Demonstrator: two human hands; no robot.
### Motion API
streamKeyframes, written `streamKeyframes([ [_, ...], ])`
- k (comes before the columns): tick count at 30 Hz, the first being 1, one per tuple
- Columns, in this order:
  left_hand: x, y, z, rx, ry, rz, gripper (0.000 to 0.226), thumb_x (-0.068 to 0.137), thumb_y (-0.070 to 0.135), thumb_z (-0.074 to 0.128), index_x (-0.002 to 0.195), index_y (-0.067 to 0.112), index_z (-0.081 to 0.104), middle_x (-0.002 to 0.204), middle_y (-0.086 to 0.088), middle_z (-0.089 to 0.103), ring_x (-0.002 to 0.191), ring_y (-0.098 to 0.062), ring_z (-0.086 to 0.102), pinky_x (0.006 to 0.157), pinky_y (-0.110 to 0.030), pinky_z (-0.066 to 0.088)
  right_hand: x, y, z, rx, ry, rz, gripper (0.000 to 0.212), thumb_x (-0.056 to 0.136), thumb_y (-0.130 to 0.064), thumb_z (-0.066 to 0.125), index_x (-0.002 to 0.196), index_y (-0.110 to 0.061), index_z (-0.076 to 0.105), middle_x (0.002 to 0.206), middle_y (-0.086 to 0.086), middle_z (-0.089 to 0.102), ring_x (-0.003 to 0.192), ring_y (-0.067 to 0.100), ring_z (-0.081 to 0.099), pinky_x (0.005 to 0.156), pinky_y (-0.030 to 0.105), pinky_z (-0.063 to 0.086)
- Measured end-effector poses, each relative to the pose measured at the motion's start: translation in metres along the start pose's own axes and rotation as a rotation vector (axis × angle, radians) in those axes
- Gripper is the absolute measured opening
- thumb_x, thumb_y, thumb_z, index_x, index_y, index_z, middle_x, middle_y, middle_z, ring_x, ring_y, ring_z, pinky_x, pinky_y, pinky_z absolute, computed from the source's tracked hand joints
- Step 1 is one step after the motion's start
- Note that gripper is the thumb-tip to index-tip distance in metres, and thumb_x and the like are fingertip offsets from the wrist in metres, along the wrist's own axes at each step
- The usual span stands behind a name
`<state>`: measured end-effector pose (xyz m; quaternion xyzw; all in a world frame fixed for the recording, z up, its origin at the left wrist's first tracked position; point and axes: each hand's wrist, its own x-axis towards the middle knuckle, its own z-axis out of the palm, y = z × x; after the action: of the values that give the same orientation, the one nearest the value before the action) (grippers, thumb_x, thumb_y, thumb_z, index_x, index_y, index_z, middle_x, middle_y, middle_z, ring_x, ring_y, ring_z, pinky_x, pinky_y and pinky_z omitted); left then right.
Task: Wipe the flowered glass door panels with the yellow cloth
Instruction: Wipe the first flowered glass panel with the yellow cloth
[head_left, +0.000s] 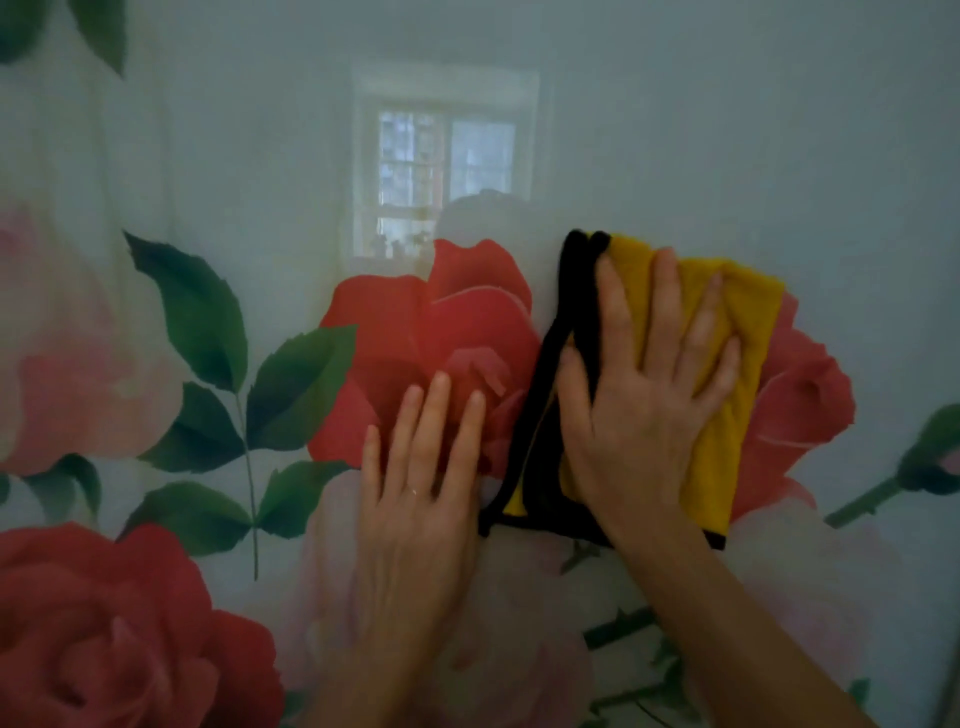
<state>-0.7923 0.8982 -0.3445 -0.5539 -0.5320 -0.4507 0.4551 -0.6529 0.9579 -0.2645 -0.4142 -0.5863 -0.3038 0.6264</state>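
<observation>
A glossy glass door panel (727, 130) printed with red and pink roses and green leaves fills the whole view. A folded yellow cloth (748, 332) with black edging lies flat against it, over a red rose right of centre. My right hand (644, 395) presses the cloth onto the glass with straight, spread fingers. My left hand (415, 499) rests flat on the bare glass just left of the cloth, fingers straight and pointing up, a ring on one finger.
A window is reflected in the glass (441, 166) above the hands. A large red rose print (104, 634) sits at the lower left and green leaves (208, 332) at the left. No frame edge or handle shows.
</observation>
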Motion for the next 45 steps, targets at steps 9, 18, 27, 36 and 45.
streamKeyframes([
  [9,0.067,-0.049,-0.012,0.081,0.056,0.017,0.056,0.106,0.033,0.037,0.158,0.013,0.029,0.165,-0.010,0.023,0.154,-0.026,0.018,0.125,-0.051,0.011,-0.024,-0.014,-0.003,0.057,-0.135,-0.405,0.057,0.102,-0.045,0.046,0.157,-0.035,0.035,0.167,0.005,0.027,0.155,0.036,0.019,0.122,0.060,0.011],
  [18,0.093,-0.096,-0.029,0.159,0.085,0.057,0.057,0.106,0.038,0.031,0.159,0.018,0.024,0.167,-0.010,0.020,0.154,-0.023,0.015,0.125,-0.050,0.006,0.033,-0.071,0.012,0.041,0.010,-0.226,0.060,0.097,-0.036,0.049,0.156,-0.030,0.042,0.165,0.009,0.032,0.153,0.043,0.020,0.120,0.066,0.015],
  [27,0.096,-0.099,-0.026,0.133,0.113,0.043,0.059,0.106,0.035,0.031,0.157,0.006,0.028,0.165,-0.010,0.026,0.154,-0.022,0.020,0.125,-0.050,0.012,0.088,-0.069,0.012,0.089,0.043,-0.368,0.056,0.099,-0.039,0.049,0.154,-0.027,0.046,0.164,0.006,0.036,0.154,0.034,0.025,0.121,0.059,0.017],
  [36,0.097,-0.122,-0.034,0.177,0.127,0.055,0.057,0.107,0.032,0.031,0.156,0.003,0.030,0.164,-0.011,0.027,0.152,-0.023,0.024,0.124,-0.050,0.018,0.053,-0.087,0.014,0.090,-0.088,-0.725,0.055,0.099,-0.039,0.054,0.153,-0.032,0.047,0.165,0.001,0.035,0.155,0.035,0.021,0.123,0.061,0.015],
  [45,0.097,-0.138,-0.038,0.159,0.167,0.031,0.056,0.105,0.029,0.031,0.154,0.002,0.032,0.163,-0.014,0.029,0.152,-0.025,0.024,0.124,-0.050,0.016,0.109,-0.113,0.020,0.065,0.050,-0.363,0.059,0.099,-0.038,0.048,0.156,-0.023,0.043,0.164,0.009,0.035,0.154,0.037,0.025,0.122,0.060,0.014],
])
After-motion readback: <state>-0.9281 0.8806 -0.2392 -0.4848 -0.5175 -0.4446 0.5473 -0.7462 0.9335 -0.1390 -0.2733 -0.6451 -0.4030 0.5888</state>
